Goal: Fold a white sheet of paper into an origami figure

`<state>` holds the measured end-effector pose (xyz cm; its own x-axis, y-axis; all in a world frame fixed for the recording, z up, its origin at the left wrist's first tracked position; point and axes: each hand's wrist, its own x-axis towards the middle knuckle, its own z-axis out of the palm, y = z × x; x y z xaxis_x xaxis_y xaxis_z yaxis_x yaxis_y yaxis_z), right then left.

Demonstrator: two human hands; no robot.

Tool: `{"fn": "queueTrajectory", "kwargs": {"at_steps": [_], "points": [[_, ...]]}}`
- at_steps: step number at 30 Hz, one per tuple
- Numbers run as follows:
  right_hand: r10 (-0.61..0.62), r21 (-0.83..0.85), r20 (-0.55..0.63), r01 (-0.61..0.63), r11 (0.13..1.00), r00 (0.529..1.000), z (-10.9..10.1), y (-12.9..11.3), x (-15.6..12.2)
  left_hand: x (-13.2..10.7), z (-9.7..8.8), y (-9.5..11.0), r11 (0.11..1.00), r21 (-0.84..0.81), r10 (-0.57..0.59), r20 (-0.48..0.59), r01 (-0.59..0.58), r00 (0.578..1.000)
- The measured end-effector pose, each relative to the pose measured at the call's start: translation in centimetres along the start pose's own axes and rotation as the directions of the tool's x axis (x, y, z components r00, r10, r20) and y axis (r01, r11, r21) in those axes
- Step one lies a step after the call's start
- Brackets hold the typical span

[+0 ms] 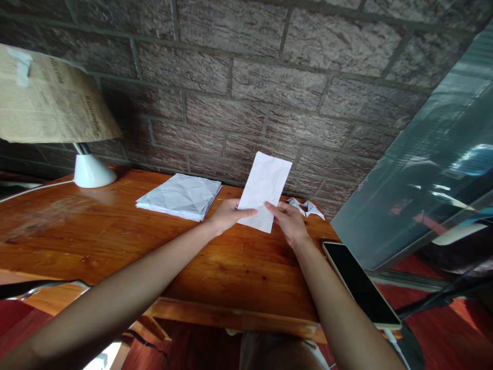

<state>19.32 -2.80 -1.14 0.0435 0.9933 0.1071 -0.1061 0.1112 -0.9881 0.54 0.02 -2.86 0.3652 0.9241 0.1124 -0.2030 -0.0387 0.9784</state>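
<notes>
A white folded sheet of paper [265, 180] is held up above the wooden table, tilted a little to the right. My left hand [227, 215] grips its lower left edge, with the thumb lying across the front. On the lower right edge, my right hand [288, 220] pinches the same paper, its thumb also in front. The fingers of both hands are mostly hidden behind the sheet. To the left of my left hand lies a stack of creased white paper [181, 195]. Just behind my right hand rests a small folded paper piece [308, 207].
A lamp with a newsprint shade [54, 97] and white base [93, 170] stands at the left of the wooden table [96, 226]. By my right forearm, a phone or tablet [360, 282] lies at the table's edge with a cable. A brick wall [246, 77] rises behind; a glass panel [404, 169] is at right.
</notes>
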Motion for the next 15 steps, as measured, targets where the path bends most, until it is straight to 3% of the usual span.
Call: {"fn": "queueTrajectory", "kwargs": {"at_steps": [7, 15], "points": [[-0.071, 0.013, -0.106, 0.073, 0.997, 0.992, -0.68, -0.09, 0.43, -0.33, 0.07, 0.83, 0.992, -0.031, -0.121, 0.097, 0.125, 0.988], [-0.102, -0.004, -0.135, 0.102, 0.995, 0.986, -0.83, 0.19, 0.61, -0.29, 0.09, 0.76, 0.993, -0.039, -0.106, 0.087, 0.110, 0.991]]}}
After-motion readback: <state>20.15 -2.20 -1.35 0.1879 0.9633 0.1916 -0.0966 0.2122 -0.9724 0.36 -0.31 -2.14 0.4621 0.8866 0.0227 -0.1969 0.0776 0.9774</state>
